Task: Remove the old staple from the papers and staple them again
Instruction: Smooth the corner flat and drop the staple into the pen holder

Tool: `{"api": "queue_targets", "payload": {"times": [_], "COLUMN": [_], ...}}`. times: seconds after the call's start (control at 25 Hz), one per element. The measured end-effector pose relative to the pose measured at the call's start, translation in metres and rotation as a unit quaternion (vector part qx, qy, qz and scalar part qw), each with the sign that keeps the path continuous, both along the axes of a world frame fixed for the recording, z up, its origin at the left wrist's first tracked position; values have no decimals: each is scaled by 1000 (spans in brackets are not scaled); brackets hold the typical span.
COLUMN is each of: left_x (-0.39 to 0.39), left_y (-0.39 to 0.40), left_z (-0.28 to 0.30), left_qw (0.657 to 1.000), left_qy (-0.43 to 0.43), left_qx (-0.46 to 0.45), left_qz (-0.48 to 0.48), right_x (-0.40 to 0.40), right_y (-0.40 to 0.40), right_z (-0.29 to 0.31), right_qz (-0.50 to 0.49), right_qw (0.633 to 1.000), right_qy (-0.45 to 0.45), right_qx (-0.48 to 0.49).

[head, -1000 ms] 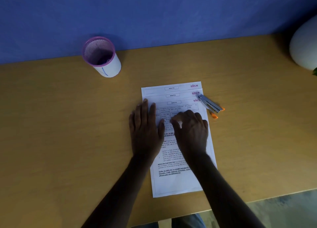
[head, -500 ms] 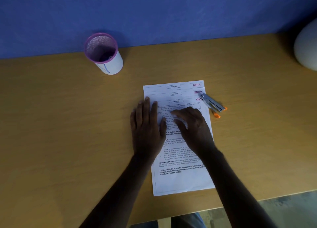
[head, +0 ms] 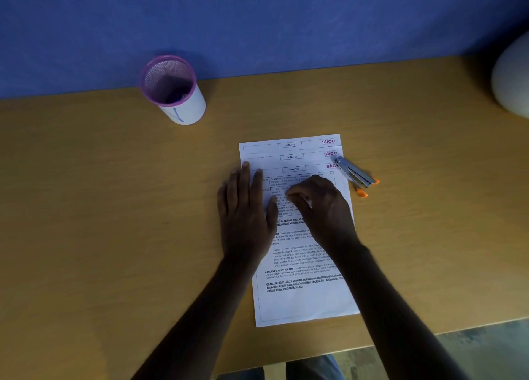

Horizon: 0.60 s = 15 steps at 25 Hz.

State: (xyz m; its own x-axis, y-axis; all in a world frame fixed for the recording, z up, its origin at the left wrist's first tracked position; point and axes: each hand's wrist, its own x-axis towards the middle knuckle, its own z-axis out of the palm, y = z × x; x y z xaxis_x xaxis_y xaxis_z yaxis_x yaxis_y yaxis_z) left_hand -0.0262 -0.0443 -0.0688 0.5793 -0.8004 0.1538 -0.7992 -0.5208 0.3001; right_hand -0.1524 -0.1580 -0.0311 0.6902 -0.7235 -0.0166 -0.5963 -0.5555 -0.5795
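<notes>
Three printed sheets (head: 303,296) lie on the wooden desk (head: 114,208), fanned so that each "MINUTES" header shows at the top. My left hand (head: 246,213) lies flat on their left side, fingers together and pointing away from me. My right hand (head: 323,208) rests on the middle of the top sheet with its fingers curled and the fingertips touching the paper. A small metal stapler (head: 355,173) with orange ends lies at the sheets' upper right corner, touching neither hand. No staple is visible.
A white pen cup (head: 174,93) with a pink mesh rim stands at the back left, near the blue wall. A pale rounded object (head: 512,76) sits at the far right edge. The desk's front edge runs just below the sheets.
My right hand's fingers have curled in and shifted slightly on the top sheet. My left hand stays flat. The view has drifted a little.
</notes>
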Motion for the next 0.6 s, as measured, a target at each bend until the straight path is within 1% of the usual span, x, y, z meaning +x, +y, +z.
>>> {"api": "queue_targets", "payload": {"times": [0.12, 0.28, 0.44, 0.6], "left_x": [0, 0, 0, 0], "left_y": [0, 0, 0, -1], "left_z": [0, 0, 0, -1], "left_qw": [1000, 1000, 1000, 1000], "left_qy": [-2, 1, 2, 0], "left_qx": [3, -2, -8, -5], "left_qz": [0, -1, 0, 2], "right_x": [-1, -1, -4, -8], "right_y": [0, 3, 4, 3], "right_z": [0, 1, 1, 4], "right_qz": [-31, -58, -55, -41], "right_qw": [999, 998, 998, 999], "right_qy": [-6, -16, 0, 9], "right_qx": [31, 33, 14, 25]}}
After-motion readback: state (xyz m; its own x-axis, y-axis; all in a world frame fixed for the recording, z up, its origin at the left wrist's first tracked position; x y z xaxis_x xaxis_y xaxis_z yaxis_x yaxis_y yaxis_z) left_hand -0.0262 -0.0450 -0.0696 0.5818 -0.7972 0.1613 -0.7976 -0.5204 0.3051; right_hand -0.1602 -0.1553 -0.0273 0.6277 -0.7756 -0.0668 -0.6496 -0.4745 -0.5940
